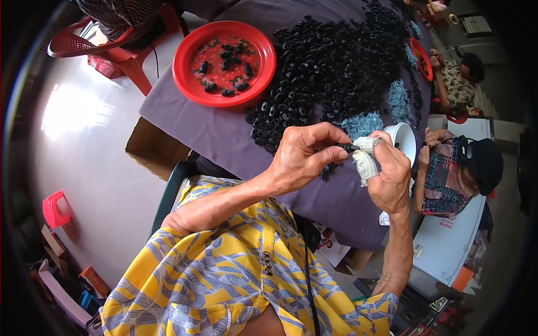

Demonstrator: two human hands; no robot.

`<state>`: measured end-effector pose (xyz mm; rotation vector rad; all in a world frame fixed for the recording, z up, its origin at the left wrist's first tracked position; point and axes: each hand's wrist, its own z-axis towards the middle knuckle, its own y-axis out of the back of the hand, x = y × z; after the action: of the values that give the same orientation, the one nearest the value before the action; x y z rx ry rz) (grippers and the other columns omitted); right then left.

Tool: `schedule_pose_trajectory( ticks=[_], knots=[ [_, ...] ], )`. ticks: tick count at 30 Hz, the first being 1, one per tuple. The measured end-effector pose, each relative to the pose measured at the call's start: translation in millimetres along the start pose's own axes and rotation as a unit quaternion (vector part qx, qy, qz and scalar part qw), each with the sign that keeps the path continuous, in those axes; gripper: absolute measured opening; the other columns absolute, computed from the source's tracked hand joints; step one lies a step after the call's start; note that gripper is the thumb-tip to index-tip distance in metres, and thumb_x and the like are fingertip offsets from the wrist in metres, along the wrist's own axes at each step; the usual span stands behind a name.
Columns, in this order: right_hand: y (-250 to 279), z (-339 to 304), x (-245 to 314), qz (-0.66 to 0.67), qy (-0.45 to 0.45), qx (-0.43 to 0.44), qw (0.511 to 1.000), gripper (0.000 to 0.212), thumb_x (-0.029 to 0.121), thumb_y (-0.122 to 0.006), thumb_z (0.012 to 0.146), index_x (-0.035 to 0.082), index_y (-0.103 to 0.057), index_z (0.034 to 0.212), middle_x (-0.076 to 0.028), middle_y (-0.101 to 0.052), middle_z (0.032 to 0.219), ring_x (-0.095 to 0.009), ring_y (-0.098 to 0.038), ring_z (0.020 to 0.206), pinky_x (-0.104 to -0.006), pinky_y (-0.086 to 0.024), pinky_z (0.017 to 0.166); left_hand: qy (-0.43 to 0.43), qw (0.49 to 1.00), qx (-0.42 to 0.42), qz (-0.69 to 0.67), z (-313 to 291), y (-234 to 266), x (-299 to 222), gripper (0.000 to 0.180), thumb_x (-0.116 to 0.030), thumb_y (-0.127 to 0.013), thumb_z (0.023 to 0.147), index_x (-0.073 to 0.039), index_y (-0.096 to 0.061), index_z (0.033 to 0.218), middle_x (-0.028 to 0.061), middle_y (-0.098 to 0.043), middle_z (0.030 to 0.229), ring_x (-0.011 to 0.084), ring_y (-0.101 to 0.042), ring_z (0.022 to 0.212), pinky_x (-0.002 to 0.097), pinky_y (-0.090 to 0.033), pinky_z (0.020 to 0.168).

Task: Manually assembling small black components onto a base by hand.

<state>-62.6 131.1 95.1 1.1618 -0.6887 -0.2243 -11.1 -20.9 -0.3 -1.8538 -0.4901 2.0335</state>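
My left hand pinches a small black plastic piece between thumb and forefinger. My right hand meets it from the other side, with white ribbed cloth covers on thumb and forefinger closed on the same piece; its exact shape is mostly hidden by the fingers. Just beyond the hands spreads a big heap of black toothed plastic pieces, like small claw-clip parts. Small clear-blue pieces lie piled at its near edge. Beside my right hand stands a white bowl.
A red plate at the far left of the purple-grey cloth holds several black pieces. A red chair stands beyond. An open cardboard box is below the table's left edge. Two people work on the right.
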Motion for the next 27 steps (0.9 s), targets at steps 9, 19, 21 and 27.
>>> schedule_pose_trajectory(
  ticks=[9,19,21,27],
  knots=[
    [0,2,-3,0.017,0.004,0.016,1.000,0.014,-0.001,-0.060,0.071,-0.006,-0.056,0.084,-0.018,-0.058,0.079,-0.036,-0.059,0.074,-0.0372,-0.048,0.067,-0.005,1.000,-0.009,-0.006,-1,-1,5,0.014,0.000,-0.063,0.082,0.003,-0.063,0.095,0.0040,-0.065,0.073,0.0061,-0.059,0.068,0.0208,-0.049,0.061],
    [2,0,-8,0.081,-0.021,0.035,0.996,0.014,-0.007,-0.058,0.068,-0.005,-0.056,0.082,-0.017,-0.055,0.073,-0.036,-0.057,0.072,-0.0393,-0.048,0.066,0.020,0.997,0.009,-0.070,0,-2,5,0.012,0.000,-0.064,0.082,0.003,-0.064,0.093,0.0024,-0.064,0.073,0.0057,-0.058,0.067,0.0203,-0.048,0.061],
    [0,-1,-8,0.044,0.006,0.027,0.999,0.015,-0.007,-0.059,0.068,-0.005,-0.056,0.083,-0.017,-0.056,0.073,-0.036,-0.057,0.071,-0.0395,-0.048,0.067,0.016,0.998,0.006,-0.067,0,-4,9,0.012,0.000,-0.064,0.082,0.003,-0.064,0.093,0.0024,-0.064,0.073,0.0056,-0.058,0.067,0.0202,-0.048,0.061],
    [-7,0,-3,0.022,-0.021,-0.002,1.000,0.014,-0.006,-0.059,0.069,-0.005,-0.056,0.082,-0.017,-0.057,0.072,-0.036,-0.057,0.069,-0.0421,-0.048,0.072,0.045,0.999,0.001,-0.030,-3,-2,3,0.014,-0.001,-0.064,0.084,0.005,-0.063,0.096,0.0061,-0.065,0.081,0.0093,-0.061,0.075,0.0225,-0.052,0.069]
  ],
)
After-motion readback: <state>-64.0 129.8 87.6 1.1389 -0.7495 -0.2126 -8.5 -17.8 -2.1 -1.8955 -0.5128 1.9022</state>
